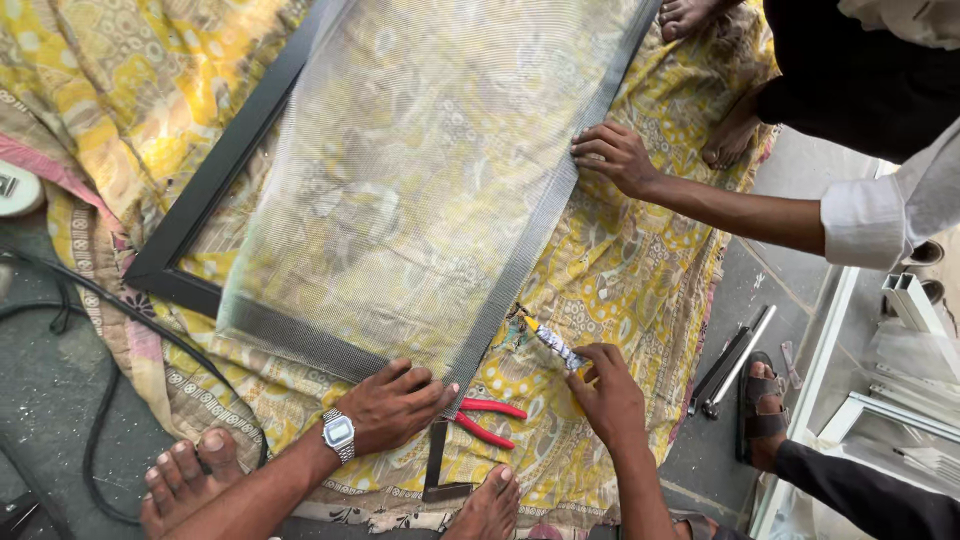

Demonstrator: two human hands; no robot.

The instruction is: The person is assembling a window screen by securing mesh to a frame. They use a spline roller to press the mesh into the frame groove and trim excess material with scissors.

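My left hand [392, 403], with a watch [339, 433] on the wrist, lies flat on the mesh [420, 170] at the near corner of the black frame [215, 180]; the fingers are spread and press down, they grip nothing. My right hand [607, 392] is closed on a small tool [548, 340], whose tip touches the mesh edge just beside the corner. Red pliers [487, 421] lie on the yellow cloth [620, 270] between my hands. Another person's hand [615, 155] presses the far right edge of the mesh. My bare foot [185, 475] rests on the floor.
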